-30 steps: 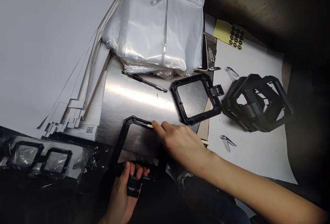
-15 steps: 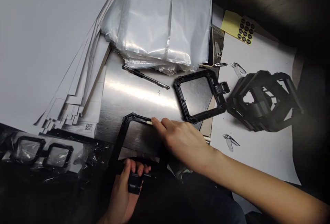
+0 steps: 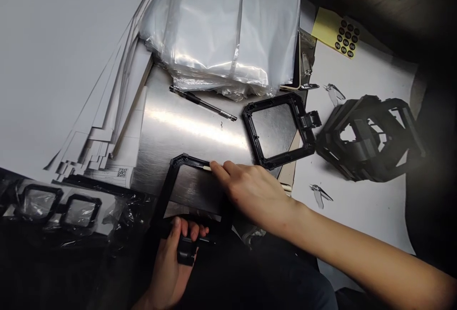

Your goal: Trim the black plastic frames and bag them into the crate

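Observation:
A black plastic frame (image 3: 170, 181) lies over the near edge of a brushed metal plate (image 3: 185, 134). My left hand (image 3: 171, 262) grips the frame's near side, fingers wrapped round a black clip. My right hand (image 3: 253, 191) is closed on a thin white stick (image 3: 206, 169), whose tip presses on the frame's far rail. The stick's other end shows behind the hand. A second black frame (image 3: 278, 129) lies flat to the right of the plate.
A stack of clear plastic bags (image 3: 221, 29) sits at the back with a black pen (image 3: 203, 104) in front of it. White paper sheets (image 3: 71, 86) fan out at left. A pile of black frames (image 3: 371, 138), metal clips and a yellow sticker sheet (image 3: 337, 34) lie at right. Bagged frames (image 3: 57, 205) lie at near left.
The view has shifted a little, so the objects at right sit further right. My hands and the stick stay on the frame almost unmoved.

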The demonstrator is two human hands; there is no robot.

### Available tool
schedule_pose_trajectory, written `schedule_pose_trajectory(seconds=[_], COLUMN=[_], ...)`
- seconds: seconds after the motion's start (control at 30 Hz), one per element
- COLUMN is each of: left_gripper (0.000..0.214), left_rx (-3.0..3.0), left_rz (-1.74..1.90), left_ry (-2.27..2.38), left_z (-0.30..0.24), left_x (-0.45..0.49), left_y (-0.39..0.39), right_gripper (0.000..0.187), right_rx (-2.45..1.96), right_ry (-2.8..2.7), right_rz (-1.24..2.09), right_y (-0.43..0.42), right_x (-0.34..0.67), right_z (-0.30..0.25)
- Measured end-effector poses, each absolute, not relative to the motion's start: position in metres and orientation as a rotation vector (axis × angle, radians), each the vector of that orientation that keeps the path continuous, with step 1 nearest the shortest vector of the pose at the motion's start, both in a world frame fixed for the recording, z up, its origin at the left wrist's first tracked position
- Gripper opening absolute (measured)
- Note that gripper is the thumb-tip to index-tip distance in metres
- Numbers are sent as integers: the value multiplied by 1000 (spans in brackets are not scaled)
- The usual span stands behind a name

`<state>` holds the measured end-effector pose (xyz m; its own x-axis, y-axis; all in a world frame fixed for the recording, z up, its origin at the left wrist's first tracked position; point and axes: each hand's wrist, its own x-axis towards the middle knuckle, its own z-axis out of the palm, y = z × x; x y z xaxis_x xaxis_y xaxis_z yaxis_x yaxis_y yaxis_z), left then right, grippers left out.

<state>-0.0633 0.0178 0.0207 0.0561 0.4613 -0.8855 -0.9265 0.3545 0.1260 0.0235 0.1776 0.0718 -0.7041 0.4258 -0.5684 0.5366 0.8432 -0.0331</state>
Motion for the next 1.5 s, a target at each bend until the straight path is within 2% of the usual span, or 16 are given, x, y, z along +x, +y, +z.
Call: schedule_pose_trajectory(seconds=[0.27,1.5], left_gripper=[30,35], left_rx=[-574,-574], left_rz=[1146,1154], left_ry=[1028,1049], left_z=[21,18], left_x=[-63,-62], left_y=[17,20], right_gripper=[31,33], right_rx=[673,668], right_ry=[2566,2638], right_rz=[-145,-187], right_y=[169,171], right_x=[25,28], right_z=[72,70])
